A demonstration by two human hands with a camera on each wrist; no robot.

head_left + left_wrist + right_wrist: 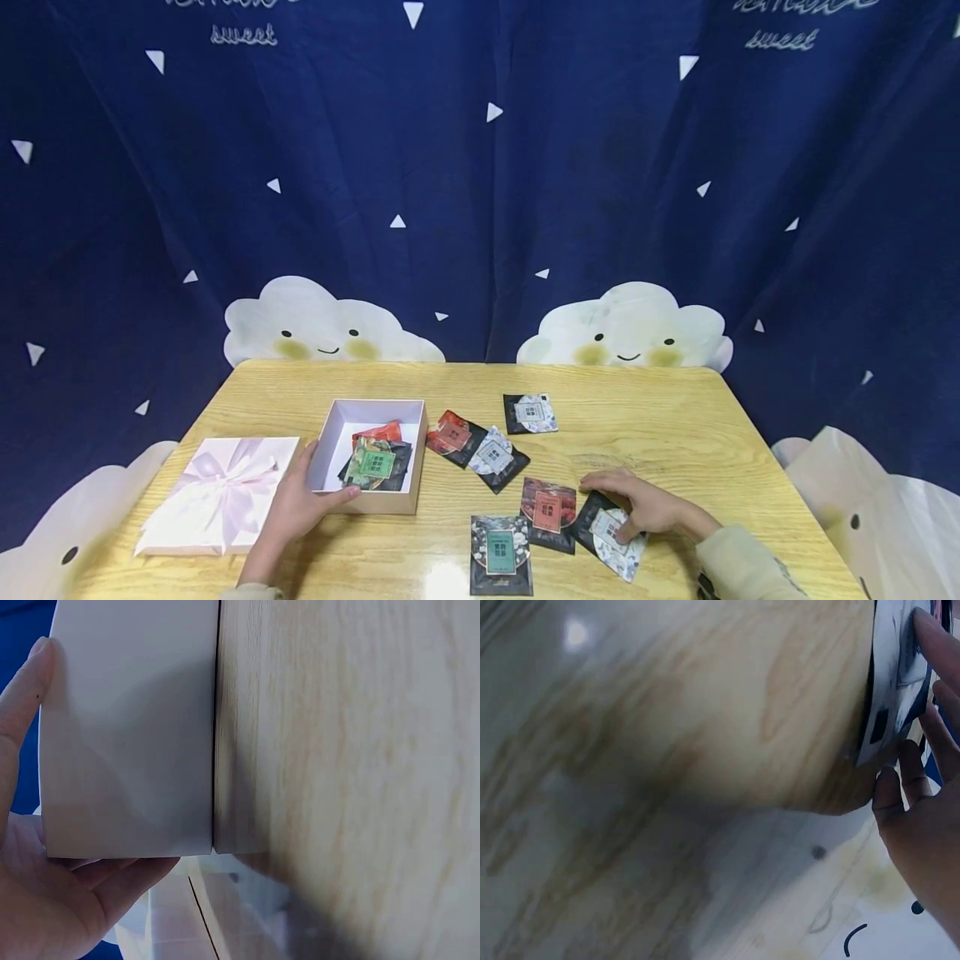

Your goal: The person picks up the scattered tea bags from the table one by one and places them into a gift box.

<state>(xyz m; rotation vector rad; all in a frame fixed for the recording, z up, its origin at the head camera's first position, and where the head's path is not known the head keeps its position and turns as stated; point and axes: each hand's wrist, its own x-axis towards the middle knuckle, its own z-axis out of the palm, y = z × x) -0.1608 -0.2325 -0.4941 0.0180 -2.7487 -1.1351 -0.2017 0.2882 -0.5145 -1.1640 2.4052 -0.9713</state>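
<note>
While clasping the pale pink, open-topped, square cardboard box (390, 502) at its near left corner with the left hand (298, 504), rested the right hand (648, 502) over the black-and-white rectangular sachet (604, 535). Set the thumb on its label, with fingers spread towards the far end; could not tell whether pinching or merely touching. Lay with long axis slanting from far left to near right, beneath the right hand, well apart from the box on the left.

we're seeing smooth, matt cardboard on the box (390, 502), glossy wood grain across the bench (637, 417), satiny ribbon (227, 483), smooth plastic-looking sachets (502, 553), and softly creased cloth in the curtain (375, 150)!
</note>
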